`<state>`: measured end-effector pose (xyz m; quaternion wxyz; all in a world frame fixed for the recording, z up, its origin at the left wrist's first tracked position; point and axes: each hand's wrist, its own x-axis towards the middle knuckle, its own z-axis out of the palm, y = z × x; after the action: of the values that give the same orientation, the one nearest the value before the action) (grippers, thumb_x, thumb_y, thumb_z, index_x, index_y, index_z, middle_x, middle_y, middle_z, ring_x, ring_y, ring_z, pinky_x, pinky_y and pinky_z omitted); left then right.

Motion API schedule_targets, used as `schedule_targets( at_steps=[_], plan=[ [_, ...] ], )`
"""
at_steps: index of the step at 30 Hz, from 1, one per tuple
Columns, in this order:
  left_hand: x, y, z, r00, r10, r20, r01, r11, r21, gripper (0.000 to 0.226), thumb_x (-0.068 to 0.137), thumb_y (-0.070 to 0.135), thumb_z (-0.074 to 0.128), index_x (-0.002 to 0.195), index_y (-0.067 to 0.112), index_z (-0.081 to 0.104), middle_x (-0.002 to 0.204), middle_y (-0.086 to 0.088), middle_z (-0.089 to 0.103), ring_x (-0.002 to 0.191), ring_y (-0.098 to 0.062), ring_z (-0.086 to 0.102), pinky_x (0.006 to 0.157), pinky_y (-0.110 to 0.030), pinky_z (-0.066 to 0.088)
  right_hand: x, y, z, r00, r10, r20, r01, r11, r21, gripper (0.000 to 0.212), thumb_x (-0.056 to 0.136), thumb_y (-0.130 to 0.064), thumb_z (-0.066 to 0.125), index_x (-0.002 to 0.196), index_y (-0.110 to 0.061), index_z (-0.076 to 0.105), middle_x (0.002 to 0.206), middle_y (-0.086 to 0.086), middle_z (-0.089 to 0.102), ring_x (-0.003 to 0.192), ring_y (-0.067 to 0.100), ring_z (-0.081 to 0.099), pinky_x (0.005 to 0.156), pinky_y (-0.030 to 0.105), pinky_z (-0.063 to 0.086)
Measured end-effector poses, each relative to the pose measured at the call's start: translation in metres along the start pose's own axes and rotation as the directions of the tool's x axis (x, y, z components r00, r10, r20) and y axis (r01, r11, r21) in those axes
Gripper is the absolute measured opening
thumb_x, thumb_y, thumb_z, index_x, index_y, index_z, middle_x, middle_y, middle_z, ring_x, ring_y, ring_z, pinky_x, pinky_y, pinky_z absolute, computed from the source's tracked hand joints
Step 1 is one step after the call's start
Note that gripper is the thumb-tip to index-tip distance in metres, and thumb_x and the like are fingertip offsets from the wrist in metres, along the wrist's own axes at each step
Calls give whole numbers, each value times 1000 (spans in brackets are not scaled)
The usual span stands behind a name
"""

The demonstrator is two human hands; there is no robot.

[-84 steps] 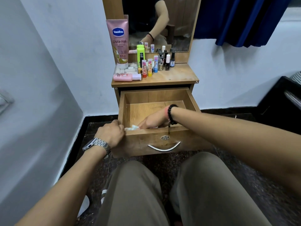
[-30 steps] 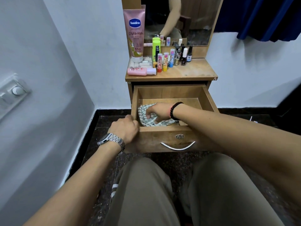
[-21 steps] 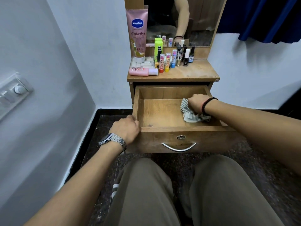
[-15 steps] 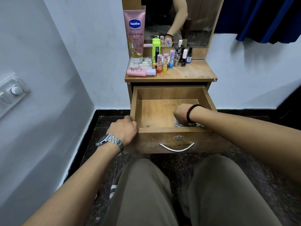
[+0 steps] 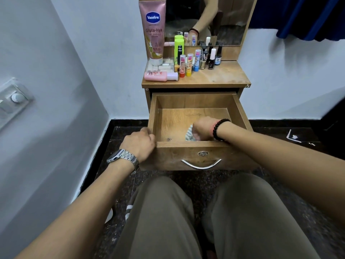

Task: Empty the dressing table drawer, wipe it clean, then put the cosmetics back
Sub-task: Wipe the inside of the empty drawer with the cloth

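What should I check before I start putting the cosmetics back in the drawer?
1. Drawer pulled fully open: ok.
2. Drawer emptied of cosmetics: ok, only the cloth is inside.
3. Floor wiped clean: not ok, a dark spot shows near the front left.
4. Right hand free: not ok, it grips the cloth.
5. Left hand steadying the drawer corner: ok.
6. Cosmetics within reach on the tabletop: ok.

Both forearms reach forward over the bent knees: the left hand (image 5: 139, 144), a metal watch on its wrist, curls its fingers round what it grips, while the right hand (image 5: 202, 128), a black bead bracelet at its wrist, bunches what it clutches beneath its downturned knuckles.
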<state>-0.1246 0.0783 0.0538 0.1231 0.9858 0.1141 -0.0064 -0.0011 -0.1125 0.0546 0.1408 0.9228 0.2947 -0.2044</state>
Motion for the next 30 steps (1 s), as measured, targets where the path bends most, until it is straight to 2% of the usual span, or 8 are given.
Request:
schedule_targets(
  at_steps=[2, 6, 10, 13, 18, 21, 24, 30],
  plan=[
    [-2, 1, -2, 1000, -2, -1, 2, 1000, 13, 29, 95, 25, 30, 111, 12, 51, 106, -20, 64, 94, -40, 58, 69, -35, 33, 6, -7, -2, 994, -44, -98, 52, 995, 82, 11, 85, -13, 61, 93, -14, 68, 84, 2, 63, 72, 18, 57, 65, 26, 46],
    [-4, 2, -4, 1000, 2, -8, -1, 1000, 14, 33, 95, 25, 31, 119, 11, 49, 104, -19, 64, 90, -39, 59, 67, -35, 32, 21, 9, -9, 991, 40, -129, -17, 985, 173, 28, 82, -27, 73, 106, -15, 65, 109, 6, 66, 99, 26, 62, 79, 31, 48],
    [-4, 3, -3, 1000, 3, -18, -3, 1000, 2, 34, 94, 24, 32, 122, 12, 48, 101, -19, 65, 87, -38, 59, 65, -35, 32, 17, 36, -18, 993, 113, 33, -113, 994, -15, 30, 77, -21, 77, 103, -11, 66, 105, 9, 67, 85, 27, 62, 71, 28, 49],
    [-3, 2, -2, 1000, 1, -26, -1, 1000, -1, 37, 95, 24, 32, 127, 13, 46, 103, -18, 64, 88, -38, 59, 66, -35, 32, 12, 29, -15, 975, 59, 215, -21, 984, -177, 35, 70, -25, 84, 99, -11, 68, 91, 5, 65, 80, 22, 62, 67, 27, 49],
    [-3, 2, -2, 999, -8, -34, 7, 1000, -18, 43, 94, 23, 33, 136, 15, 40, 108, -17, 64, 92, -35, 59, 73, -37, 40, 26, -16, -5, 974, -229, 5, 227, 971, 78, 22, 80, -17, 74, 99, -16, 63, 99, 4, 63, 93, 23, 59, 81, 34, 51],
    [-4, 2, -3, 999, 5, -38, -7, 999, -35, 46, 93, 27, 29, 137, 17, 39, 112, -15, 63, 94, -34, 59, 75, -37, 42, 49, -23, -14, 962, -259, -86, 271, 943, 195, 22, 85, -13, 67, 105, -17, 58, 109, 5, 58, 96, 24, 55, 76, 31, 44],
    [-6, 2, -5, 999, 7, -48, -10, 998, -56, 56, 84, 33, 24, 136, 18, 41, 111, -14, 64, 94, -33, 60, 77, -38, 43, 57, 7, -13, 956, -194, -220, 237, 953, 190, 31, 88, -7, 58, 117, -15, 54, 121, 11, 52, 108, 32, 54, 87, 35, 43],
    [-5, -4, -11, 995, -34, 89, 44, 993, -112, 72, 74, 41, 23, 141, 20, 39, 122, -15, 61, 102, -36, 58, 82, -40, 46, 13, 53, 12, 980, -197, -38, 200, 940, 278, 48, 81, -12, 73, 122, -20, 50, 136, 2, 45, 120, 23, 48, 98, 32, 40]
  ],
)
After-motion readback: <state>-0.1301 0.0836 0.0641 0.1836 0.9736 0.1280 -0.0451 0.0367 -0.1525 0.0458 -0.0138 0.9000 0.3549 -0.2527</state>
